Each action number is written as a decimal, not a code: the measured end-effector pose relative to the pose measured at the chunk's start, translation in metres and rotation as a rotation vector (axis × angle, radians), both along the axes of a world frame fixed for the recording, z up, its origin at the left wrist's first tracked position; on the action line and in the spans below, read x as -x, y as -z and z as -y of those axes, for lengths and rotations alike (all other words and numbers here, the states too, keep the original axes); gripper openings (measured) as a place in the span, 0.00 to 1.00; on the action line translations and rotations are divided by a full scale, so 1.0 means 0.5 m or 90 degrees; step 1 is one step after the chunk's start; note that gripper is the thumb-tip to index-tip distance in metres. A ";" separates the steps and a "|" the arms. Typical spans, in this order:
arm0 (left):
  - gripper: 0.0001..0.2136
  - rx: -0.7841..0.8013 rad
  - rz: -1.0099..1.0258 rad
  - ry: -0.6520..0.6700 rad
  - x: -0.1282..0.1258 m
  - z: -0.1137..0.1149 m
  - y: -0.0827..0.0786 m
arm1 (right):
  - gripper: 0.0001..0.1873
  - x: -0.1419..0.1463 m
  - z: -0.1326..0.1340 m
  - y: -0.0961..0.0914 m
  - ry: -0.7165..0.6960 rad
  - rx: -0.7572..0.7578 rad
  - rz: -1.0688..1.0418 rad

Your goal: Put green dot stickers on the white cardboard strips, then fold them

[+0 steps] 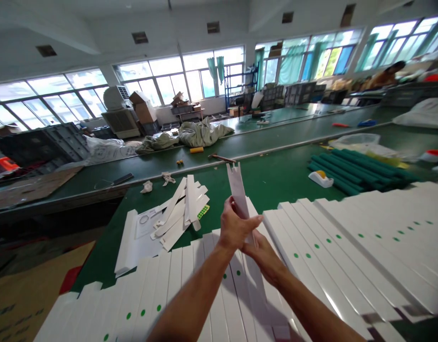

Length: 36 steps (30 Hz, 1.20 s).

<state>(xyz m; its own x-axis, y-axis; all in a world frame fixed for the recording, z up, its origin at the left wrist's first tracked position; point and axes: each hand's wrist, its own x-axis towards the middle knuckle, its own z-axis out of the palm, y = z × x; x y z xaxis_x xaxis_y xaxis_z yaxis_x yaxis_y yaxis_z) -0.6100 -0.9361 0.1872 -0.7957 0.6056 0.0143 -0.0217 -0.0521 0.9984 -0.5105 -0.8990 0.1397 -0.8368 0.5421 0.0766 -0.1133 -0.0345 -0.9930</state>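
A long, narrow white carton (236,183) stands tilted upright in front of me, its top end showing small raised flaps. My left hand (235,224) is closed around its middle, thumb stretched across toward the right. Just below, my right hand (262,254) grips the same carton, with its fingers partly hidden behind my left hand and wrist. Beneath both hands lies a row of similar white cartons (176,270), side by side, several marked with a green dot. More white cartons (333,251) lie in a row to the right.
On the green table (276,178) lie a pile of loose white card strips (185,204), a sheet of green dot stickers (204,212), a tape dispenser (320,178) and dark green rolls (357,171). Grey-green cloth (204,133) lies farther back. A person (386,76) is at the far right.
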 end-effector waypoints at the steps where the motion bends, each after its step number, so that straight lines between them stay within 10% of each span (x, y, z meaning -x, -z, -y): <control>1: 0.40 0.003 -0.053 0.000 -0.005 0.007 -0.011 | 0.25 0.006 0.004 -0.006 -0.011 0.014 -0.013; 7: 0.44 0.038 -0.282 0.021 -0.025 0.032 -0.052 | 0.23 0.046 0.018 0.016 0.122 -0.165 -0.083; 12: 0.30 0.101 -0.313 -0.034 -0.008 0.036 -0.050 | 0.23 0.072 0.020 0.036 0.194 -0.125 -0.018; 16: 0.26 0.075 -0.267 -0.035 0.012 0.045 -0.046 | 0.34 0.054 0.011 0.057 0.060 -0.027 -0.051; 20: 0.26 0.016 -0.214 0.033 0.024 0.058 -0.048 | 0.22 0.025 0.012 0.109 -0.076 0.006 0.020; 25: 0.31 -0.016 -0.110 0.208 0.018 0.071 -0.073 | 0.16 0.049 0.042 0.182 0.130 -0.082 0.136; 28: 0.28 -0.172 -0.107 0.138 0.010 0.070 -0.094 | 0.15 0.081 0.059 0.204 0.208 -0.122 0.155; 32: 0.23 -0.212 -0.168 -0.051 0.011 0.070 -0.095 | 0.23 0.091 0.053 0.192 0.103 -0.198 0.104; 36: 0.20 -0.200 -0.162 -0.047 0.016 0.088 -0.083 | 0.35 0.054 -0.002 0.104 -0.048 -0.211 -0.021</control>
<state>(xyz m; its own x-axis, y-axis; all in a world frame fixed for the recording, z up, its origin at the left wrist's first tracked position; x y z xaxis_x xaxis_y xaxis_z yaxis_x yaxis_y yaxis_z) -0.6180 -0.9803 0.2289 -0.7839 0.4819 0.3916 0.2390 -0.3479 0.9066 -0.5373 -0.8982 0.0878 -0.8674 0.4204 0.2663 -0.1547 0.2808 -0.9472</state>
